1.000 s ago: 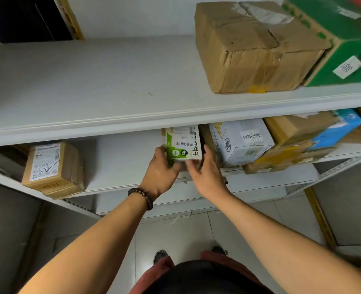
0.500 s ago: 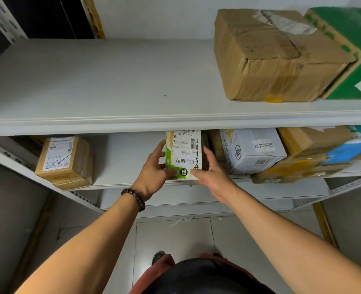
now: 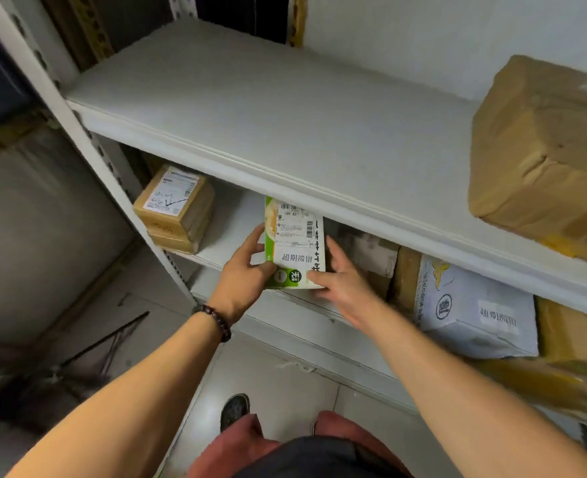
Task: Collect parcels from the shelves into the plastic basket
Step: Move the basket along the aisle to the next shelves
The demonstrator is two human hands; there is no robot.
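While outstretched, left hand and right hand grip parcel (thumbs front).

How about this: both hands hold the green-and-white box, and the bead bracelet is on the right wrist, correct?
Nearly. The left hand and right hand hold the green-and-white box, but the bead bracelet is on the left wrist, not the right; the head view shows it.
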